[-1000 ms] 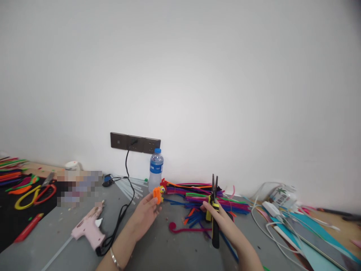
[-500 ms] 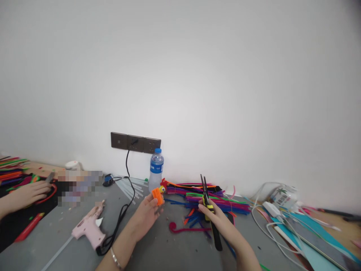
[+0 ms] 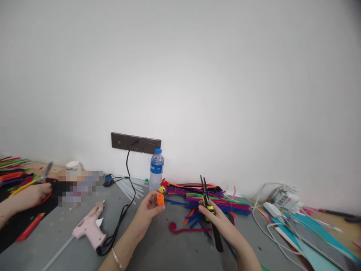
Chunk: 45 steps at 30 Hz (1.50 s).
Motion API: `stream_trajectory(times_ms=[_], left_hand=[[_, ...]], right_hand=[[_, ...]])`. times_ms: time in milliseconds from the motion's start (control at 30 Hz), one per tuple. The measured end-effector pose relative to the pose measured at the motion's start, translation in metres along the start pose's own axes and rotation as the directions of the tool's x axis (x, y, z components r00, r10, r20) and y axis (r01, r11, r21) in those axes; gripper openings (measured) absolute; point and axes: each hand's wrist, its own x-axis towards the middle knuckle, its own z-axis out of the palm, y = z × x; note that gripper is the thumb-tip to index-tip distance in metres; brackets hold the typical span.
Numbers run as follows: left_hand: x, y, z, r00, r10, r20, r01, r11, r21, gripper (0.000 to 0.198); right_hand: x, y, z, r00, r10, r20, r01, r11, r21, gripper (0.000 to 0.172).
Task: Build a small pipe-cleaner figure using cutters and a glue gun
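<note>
My left hand (image 3: 148, 210) pinches a small pipe-cleaner rooster figure (image 3: 160, 199), its orange body between thumb and fingers. The figure's yellow head with a white eye and red comb points up and right, just in front of the water bottle. My right hand (image 3: 216, 214) is closed around black scissors with yellow on the handles (image 3: 208, 205); the blades point up toward the wall, slightly apart. Behind and around the scissors lie bundles of coloured pipe cleaners (image 3: 231, 205). Between my hands a dark pink pipe cleaner with a coiled end (image 3: 186, 229) rests on the grey table (image 3: 163, 248).
A pink glue gun (image 3: 89, 229) with a black cord lies left. By the wall stand a water bottle (image 3: 156, 169) and sockets (image 3: 135, 143). White cables (image 3: 270, 229) and a phone (image 3: 318, 244) lie right. Another person's hand (image 3: 34, 194) is at far left, near scissors (image 3: 46, 172).
My left hand has turned the rooster figure, showing another side of its orange body. The right hand with the scissors stays nearly still. The other person's hand at far left has shifted, its scissors now raised.
</note>
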Motion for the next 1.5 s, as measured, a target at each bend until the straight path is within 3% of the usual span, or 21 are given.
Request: stream_trajectory(times_ms=[133, 300, 433, 533, 633, 867, 1100, 1500], left_hand=[[0.002, -0.006, -0.003, 0.999, 0.033, -0.001, -0.033, 0.996, 0.089, 0.039], [0.008, -0.012, -0.009, 0.991, 0.131, -0.004, -0.127, 0.968, 0.216, 0.033], [0.010, -0.008, -0.014, 0.975, 0.207, -0.081, -0.160, 0.905, 0.395, 0.026], [0.010, -0.006, -0.016, 0.958, 0.244, -0.150, -0.144, 0.862, 0.486, 0.025], [0.010, -0.005, -0.016, 0.946, 0.274, -0.173, -0.154, 0.851, 0.503, 0.026], [0.009, -0.003, -0.015, 0.914, 0.371, -0.165, -0.219, 0.792, 0.570, 0.022], [0.005, 0.004, -0.014, 0.843, 0.509, -0.174, -0.294, 0.707, 0.644, 0.017], [0.002, 0.001, -0.014, 0.817, 0.553, -0.165, -0.300, 0.651, 0.697, 0.013]], right_hand=[[0.001, 0.003, 0.003, 0.999, -0.051, 0.012, 0.052, 0.998, -0.038, 0.044], [0.009, 0.007, 0.016, 0.987, -0.148, -0.066, 0.124, 0.952, -0.281, 0.036], [0.015, 0.009, 0.035, 0.926, -0.349, -0.145, 0.242, 0.843, -0.481, 0.036], [0.014, 0.003, 0.049, 0.871, -0.477, -0.121, 0.327, 0.745, -0.582, 0.034], [0.009, -0.004, 0.059, 0.850, -0.521, -0.078, 0.365, 0.688, -0.628, 0.030], [0.005, -0.005, 0.074, 0.893, -0.449, -0.018, 0.310, 0.644, -0.699, 0.031], [0.000, -0.011, 0.082, 0.927, -0.374, 0.001, 0.274, 0.676, -0.684, 0.029], [-0.015, -0.029, 0.100, 0.962, -0.274, 0.014, 0.217, 0.729, -0.649, 0.016]])
